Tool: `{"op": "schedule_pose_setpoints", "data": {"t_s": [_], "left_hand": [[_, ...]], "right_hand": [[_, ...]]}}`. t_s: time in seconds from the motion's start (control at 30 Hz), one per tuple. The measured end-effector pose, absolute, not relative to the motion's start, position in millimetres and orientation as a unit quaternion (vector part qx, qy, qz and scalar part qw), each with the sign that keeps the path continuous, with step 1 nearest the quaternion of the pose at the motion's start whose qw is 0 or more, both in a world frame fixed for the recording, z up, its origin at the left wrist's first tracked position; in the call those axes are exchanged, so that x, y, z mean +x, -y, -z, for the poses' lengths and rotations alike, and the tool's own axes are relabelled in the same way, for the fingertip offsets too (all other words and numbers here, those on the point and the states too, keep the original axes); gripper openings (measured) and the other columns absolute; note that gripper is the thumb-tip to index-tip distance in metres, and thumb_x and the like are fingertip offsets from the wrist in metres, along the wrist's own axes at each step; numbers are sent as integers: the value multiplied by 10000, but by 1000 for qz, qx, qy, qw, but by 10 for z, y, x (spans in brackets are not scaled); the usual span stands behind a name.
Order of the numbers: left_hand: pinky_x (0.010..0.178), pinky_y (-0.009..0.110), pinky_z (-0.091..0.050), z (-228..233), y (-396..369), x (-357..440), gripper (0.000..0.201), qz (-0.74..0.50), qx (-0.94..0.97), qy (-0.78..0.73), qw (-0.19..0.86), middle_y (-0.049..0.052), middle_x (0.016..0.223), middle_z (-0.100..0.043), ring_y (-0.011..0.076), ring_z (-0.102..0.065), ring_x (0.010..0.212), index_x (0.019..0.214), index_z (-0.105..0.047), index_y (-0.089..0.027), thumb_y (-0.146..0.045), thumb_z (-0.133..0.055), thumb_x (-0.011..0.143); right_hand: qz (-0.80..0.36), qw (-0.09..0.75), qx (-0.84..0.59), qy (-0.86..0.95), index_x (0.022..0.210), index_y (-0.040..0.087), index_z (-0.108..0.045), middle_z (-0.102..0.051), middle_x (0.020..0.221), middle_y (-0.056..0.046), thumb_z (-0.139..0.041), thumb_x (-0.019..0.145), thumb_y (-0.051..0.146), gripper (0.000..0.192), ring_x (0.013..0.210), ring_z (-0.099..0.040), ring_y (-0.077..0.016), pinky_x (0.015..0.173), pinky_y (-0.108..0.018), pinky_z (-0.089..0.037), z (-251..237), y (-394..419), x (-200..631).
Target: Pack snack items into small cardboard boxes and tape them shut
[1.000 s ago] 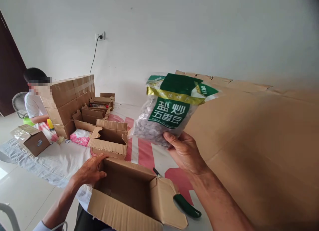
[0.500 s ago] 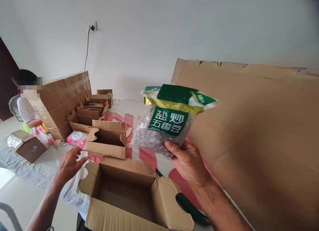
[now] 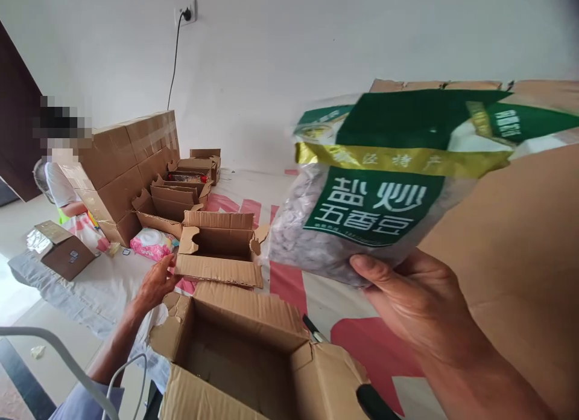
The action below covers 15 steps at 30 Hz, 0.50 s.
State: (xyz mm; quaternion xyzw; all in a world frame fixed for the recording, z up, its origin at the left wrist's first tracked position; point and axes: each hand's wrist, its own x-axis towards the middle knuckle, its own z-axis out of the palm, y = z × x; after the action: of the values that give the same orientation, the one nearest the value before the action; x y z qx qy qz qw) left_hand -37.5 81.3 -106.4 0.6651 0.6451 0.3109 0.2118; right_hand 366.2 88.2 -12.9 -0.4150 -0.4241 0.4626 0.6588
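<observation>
Raised over the table's right side, my right hand (image 3: 420, 305) is closed on the lower edge of a plastic bag of beans (image 3: 375, 203), thumb in front. The bag is clear with a green and gold label and pale contents. My left hand (image 3: 156, 282) is at the left end of a small open carton (image 3: 219, 269), fingertips at or touching its corner, thumb and fingers apart. Below both hands, a larger open cardboard box (image 3: 244, 359) shows a bare bottom where its inside is visible.
More open cartons (image 3: 165, 212) line up toward the wall beside stacked sealed boxes (image 3: 131, 160). A pink wipes pack (image 3: 152, 244) lies near my left hand. A large cardboard sheet (image 3: 511, 239) stands at right. A dark-handled object (image 3: 373, 402) lies by the near box. Another person (image 3: 61, 184) sits far left.
My right hand has brought the bag closer to the camera, so it looks larger and farther right. My left hand has moved right, up to the small carton. The view has shifted slightly.
</observation>
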Motion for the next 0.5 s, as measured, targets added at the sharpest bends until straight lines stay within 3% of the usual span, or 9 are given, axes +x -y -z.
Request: {"op": "schedule_pose_setpoints", "data": {"t_s": [0.17,0.37,0.43,0.5], "left_hand": [[806,373,-637,774,-782,-443,561,-332,679,-636,154,129,1313,-767,270,-765,1036,1437,-674,-230,-415,-722,910],[1158,495,-536,636,-990,-153,813,-170,762,-600,176,127,1523,-684,354,-682,1341,1597,-573,-274,-292,-821,823],[1157,476,-540,655,-1024,-195,862,-176,764,-593,184,123,1544,-671,351,-670,1369,1613,-552,-282,-285,-840,801],[1070,446,-588,700,-998,-373,830,-213,732,-621,181,121,1529,-683,328,-728,1272,1611,-544,-293,-320,-822,829]], "right_hand": [[-441,625,-421,487,957,253,-844,-863,1043,-57,-1040,555,597,564,960,-766,-242,947,-423,-650,258,-988,3563],[-424,672,-410,447,939,242,-825,-840,1011,-45,-1015,576,615,554,953,-747,-228,968,-426,-635,389,-1046,3429],[-419,691,-421,410,920,238,-820,-830,985,-41,-1026,546,596,558,971,-750,-239,995,-440,-626,461,-1036,3458],[-417,710,-432,369,925,238,-818,-824,974,-37,-1038,515,569,570,995,-754,-249,1002,-436,-623,570,-1022,3529]]}}
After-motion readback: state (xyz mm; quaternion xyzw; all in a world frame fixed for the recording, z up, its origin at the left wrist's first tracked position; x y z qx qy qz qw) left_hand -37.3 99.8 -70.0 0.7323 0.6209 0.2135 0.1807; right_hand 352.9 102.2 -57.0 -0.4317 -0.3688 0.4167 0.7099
